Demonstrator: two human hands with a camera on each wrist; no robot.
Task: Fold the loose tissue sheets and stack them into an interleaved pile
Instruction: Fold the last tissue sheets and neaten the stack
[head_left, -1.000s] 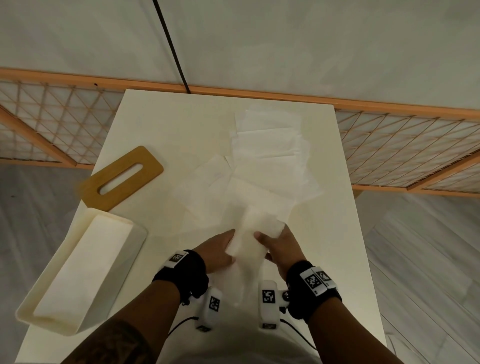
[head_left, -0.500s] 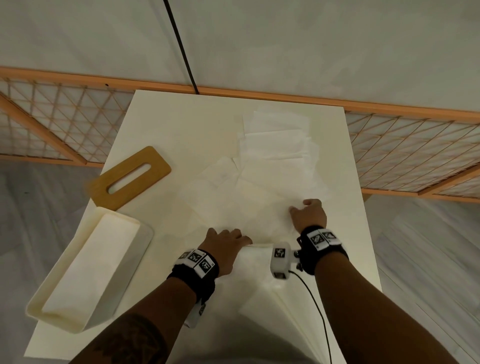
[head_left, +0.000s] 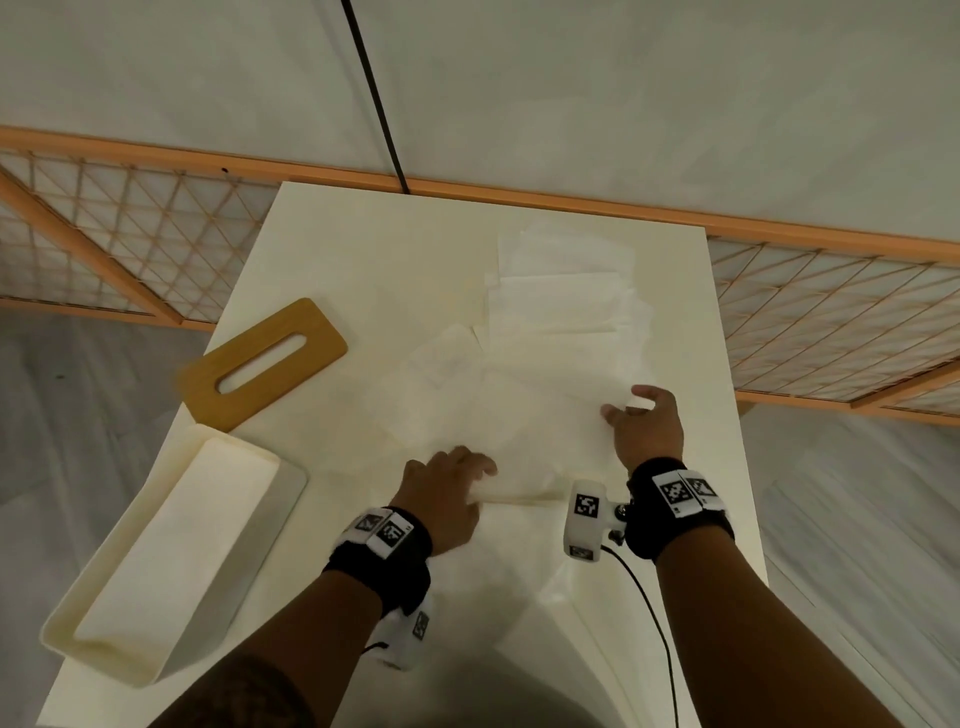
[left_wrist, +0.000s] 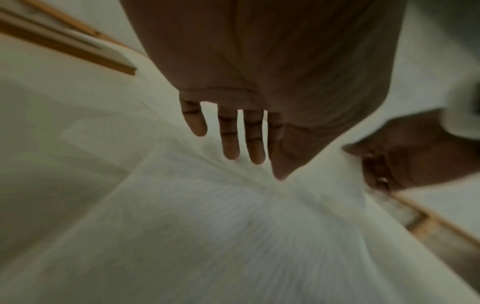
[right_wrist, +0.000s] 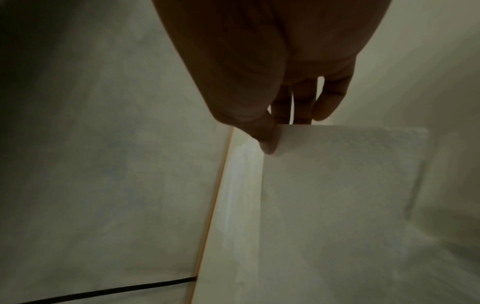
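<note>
tissue sheets (head_left: 524, 400) lie overlapped mid-frame on the table (head_left: 322, 270). i judge them feather-light, limp, easily torn; best taken at a corner. my right hand (head_left: 647, 428) pinches a sheet's corner between thumb and fingers, centre right. my left hand (head_left: 447, 491) lies flat with fingers straight, pressing the folded sheet (head_left: 519, 491), lower centre.

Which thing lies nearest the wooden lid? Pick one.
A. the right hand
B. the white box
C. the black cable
B: the wooden lid lies right beside the far end of the white box; the right hand is across the table.
</note>
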